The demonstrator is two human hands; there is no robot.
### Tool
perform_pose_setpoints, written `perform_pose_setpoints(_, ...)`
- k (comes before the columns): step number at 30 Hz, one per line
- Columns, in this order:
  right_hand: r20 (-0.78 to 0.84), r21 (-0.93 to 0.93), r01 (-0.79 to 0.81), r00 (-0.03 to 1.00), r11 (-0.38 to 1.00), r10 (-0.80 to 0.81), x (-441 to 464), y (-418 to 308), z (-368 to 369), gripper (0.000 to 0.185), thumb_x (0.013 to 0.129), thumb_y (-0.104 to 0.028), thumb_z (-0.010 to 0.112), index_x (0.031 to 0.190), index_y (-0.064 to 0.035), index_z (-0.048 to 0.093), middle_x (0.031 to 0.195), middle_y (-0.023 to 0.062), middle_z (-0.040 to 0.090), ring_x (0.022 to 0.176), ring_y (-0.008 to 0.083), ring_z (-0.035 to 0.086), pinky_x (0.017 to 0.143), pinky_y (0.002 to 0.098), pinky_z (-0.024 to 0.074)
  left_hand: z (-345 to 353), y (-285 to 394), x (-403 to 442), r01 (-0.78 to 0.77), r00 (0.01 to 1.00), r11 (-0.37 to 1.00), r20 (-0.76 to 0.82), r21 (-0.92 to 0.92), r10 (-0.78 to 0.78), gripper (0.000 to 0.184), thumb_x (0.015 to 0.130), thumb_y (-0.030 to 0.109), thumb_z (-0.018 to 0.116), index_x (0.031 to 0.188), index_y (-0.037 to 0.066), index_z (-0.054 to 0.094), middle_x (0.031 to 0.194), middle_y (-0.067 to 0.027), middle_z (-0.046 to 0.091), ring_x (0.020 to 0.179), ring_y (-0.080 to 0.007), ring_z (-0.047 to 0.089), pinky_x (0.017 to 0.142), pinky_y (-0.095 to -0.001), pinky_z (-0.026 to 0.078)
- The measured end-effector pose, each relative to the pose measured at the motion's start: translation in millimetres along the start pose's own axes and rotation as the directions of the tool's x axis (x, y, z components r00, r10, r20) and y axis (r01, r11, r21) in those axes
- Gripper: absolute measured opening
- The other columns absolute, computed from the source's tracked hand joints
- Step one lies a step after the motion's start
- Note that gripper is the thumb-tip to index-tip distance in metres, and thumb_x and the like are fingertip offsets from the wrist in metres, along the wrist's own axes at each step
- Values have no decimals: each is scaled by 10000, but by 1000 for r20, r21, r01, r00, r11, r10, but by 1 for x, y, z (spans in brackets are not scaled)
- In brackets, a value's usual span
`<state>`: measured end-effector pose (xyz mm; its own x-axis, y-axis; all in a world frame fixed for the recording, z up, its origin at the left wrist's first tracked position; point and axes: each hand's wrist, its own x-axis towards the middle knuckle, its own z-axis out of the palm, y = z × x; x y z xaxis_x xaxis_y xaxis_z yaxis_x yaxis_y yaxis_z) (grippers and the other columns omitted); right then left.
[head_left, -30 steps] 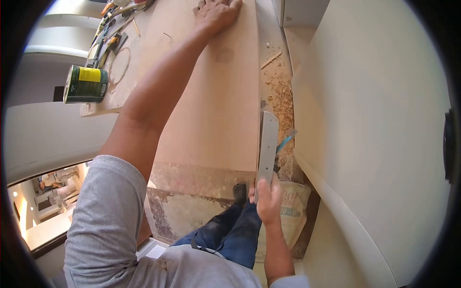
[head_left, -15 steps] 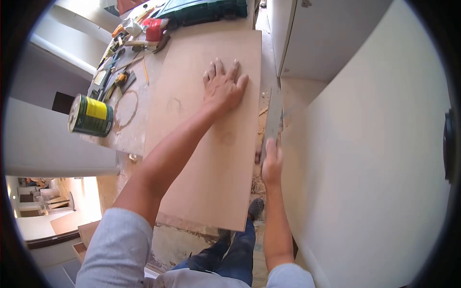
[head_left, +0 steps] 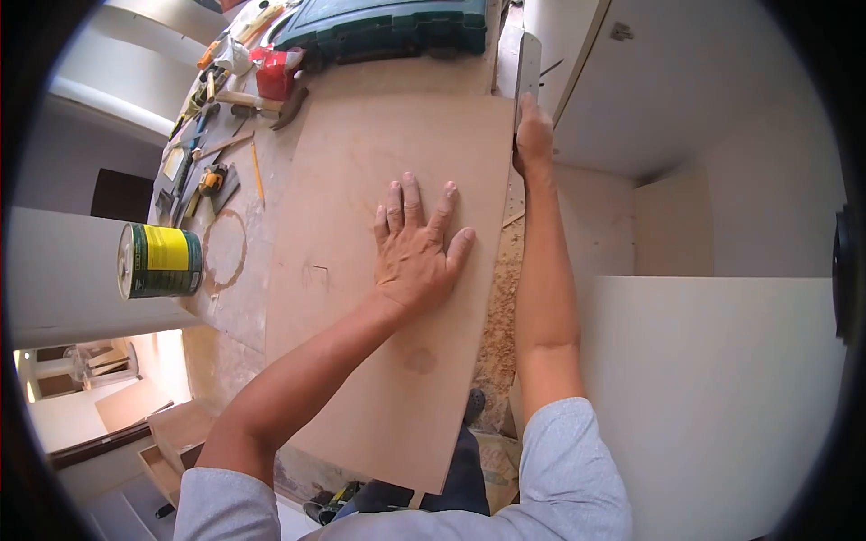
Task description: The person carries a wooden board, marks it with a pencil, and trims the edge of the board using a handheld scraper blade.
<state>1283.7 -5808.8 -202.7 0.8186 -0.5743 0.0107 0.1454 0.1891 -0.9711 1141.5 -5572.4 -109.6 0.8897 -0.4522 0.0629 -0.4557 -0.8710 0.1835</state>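
My left hand (head_left: 417, 261) lies flat on a long, light-brown wooden board (head_left: 361, 144), its fingers spread and dusty. At the far right end of the board's long edge, my right hand (head_left: 534, 135) is wrapped round a long, narrow grey tool, which looks like a hand plane (head_left: 529, 63). The tool runs lengthwise along that edge, and a thin dark piece juts out on its right side. My fingers hide part of it. A small dark bent mark (head_left: 320, 268) shows on the board left of my left hand.
A green-and-yellow can (head_left: 161, 261) lies on the table's left side. Beyond it are a pencil (head_left: 258, 171), a hammer (head_left: 262, 102), a red packet (head_left: 276, 74) and a green case (head_left: 388, 32). Shavings (head_left: 498, 338) cover the floor beside the board; white panels (head_left: 722, 379) stand right.
My right hand has pushed the grey tool forward along the board's right edge to its far end. My left hand stays flat on the board; the view has shifted.
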Motion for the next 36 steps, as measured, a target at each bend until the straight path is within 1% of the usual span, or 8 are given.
perform_pose_setpoints(4, 56, 204, -111, 993, 973, 102, -26, -3, -1, 409, 1054, -312, 515, 1108, 65, 664, 979, 99, 687, 924, 183, 627, 850, 316, 492, -3, 2, -2, -2, 1000, 1000, 19, 0, 2, 680, 1024, 514, 482, 1605, 182, 361, 1657, -307, 188, 1550, -477, 136, 1244, -561, 101)
perform_pose_setpoints(11, -2, -5, 73, 997, 997, -73, -126, -8, -22, 382, 1071, -275, 514, 1155, 69, 657, 1053, 112, 694, 976, 183, 627, 877, 327, 494, 6, 1, -4, -16, 998, 1000, -58, 1, 16, 669, 1022, 526, 469, 1595, 191, 383, 1647, -313, 213, 1539, -486, 169, 1240, -560, 115)
perform_pose_setpoints(23, -16, 134, -86, 996, 987, 89, -352, -24, -47, 367, 1091, -292, 502, 1150, 48, 628, 979, 60, 662, 904, 138, 580, 833, 314, 490, 25, -8, -4, -79, 973, 997, -217, -15, 73, 697, 980, 586, 467, 1550, 184, 471, 1587, -322, 338, 1492, -476, 289, 1220, -545, 195)
perform_pose_setpoints(30, 0, 92, -232, 972, 968, 233, -472, -34, -67, 338, 1089, -273, 500, 930, 7, 605, 879, 46, 618, 788, 124, 502, 675, 347, 419, -6, 15, -29, -12, 1000, 998, -7, -55, 12, 662, 1022, 561, 385, 1538, 154, 461, 1582, -370, 317, 1484, -511, 305, 1208, -585, 244)
perform_pose_setpoints(32, -52, -269, 223, 968, 937, -245, -507, -11, -73, 351, 1088, -264, 504, 852, -11, 567, 809, 30, 583, 708, 119, 483, 602, 352, 370, -3, 12, -28, -23, 997, 1000, -70, -21, 21, 654, 1018, 554, 391, 1531, 156, 463, 1574, -378, 323, 1474, -521, 313, 1208, -583, 245)
perform_pose_setpoints(33, -47, -267, 226, 968, 937, -247, -526, -18, -78, 351, 1088, -264, 504, 852, -11, 567, 809, 30, 583, 708, 119, 483, 602, 352, 370, -6, 14, -32, -9, 997, 1000, -76, -25, 7, 638, 1016, 550, 391, 1518, 166, 476, 1575, -376, 324, 1472, -524, 315, 1208, -581, 249)
perform_pose_setpoints(35, 51, -63, -269, 961, 961, 272, -575, -38, -91, 272, 1088, -217, 524, 1138, 18, 652, 924, 71, 639, 852, 187, 595, 771, 352, 475, -6, 15, -35, -2, 997, 1000, -83, -26, 0, 632, 1016, 550, 394, 1512, 168, 482, 1571, -374, 330, 1469, -522, 319, 1205, -582, 254)
perform_pose_setpoints(36, 44, -237, -91, 994, 967, 104, -602, -27, -96, 268, 1089, -208, 515, 1143, 24, 639, 921, 75, 637, 837, 184, 595, 717, 349, 479, -7, 17, -36, -3, 997, 1000, -82, -27, 0, 625, 1016, 550, 397, 1505, 171, 488, 1567, -373, 335, 1466, -520, 324, 1202, -583, 260)
